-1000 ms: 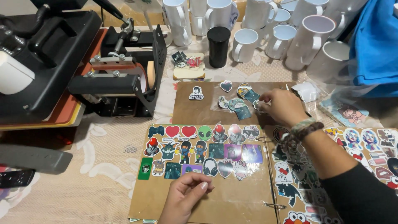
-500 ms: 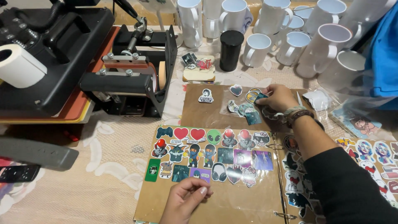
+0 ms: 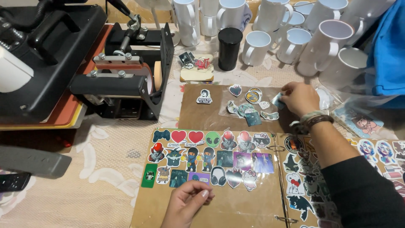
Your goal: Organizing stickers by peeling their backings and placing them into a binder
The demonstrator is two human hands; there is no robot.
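Note:
An open brown ring binder page (image 3: 236, 211) lies in front of me, covered by rows of colourful stickers (image 3: 206, 158). My left hand (image 3: 187, 202) rests on its lower part, fingers curled, pressing the clear cover sheet just under the bottom row. My right hand (image 3: 298, 98) reaches to a second brown sheet (image 3: 198, 116) further back and pinches a small pale blue sticker (image 3: 277, 101) at the edge of a loose pile of stickers (image 3: 249, 107). A single white-bordered sticker (image 3: 203, 98) lies apart on that sheet.
A black heat press (image 3: 46, 63) and mug press (image 3: 126, 80) fill the left. Several white mugs (image 3: 291, 38) and a black cylinder (image 3: 230, 48) stand at the back. More sticker sheets (image 3: 375, 147) lie at the right, under a blue cloth (image 3: 388, 50).
The view has shifted left and forward. My right hand stays at the loose sticker pile, now pinching a small sticker. My left hand holds its place on the binder page.

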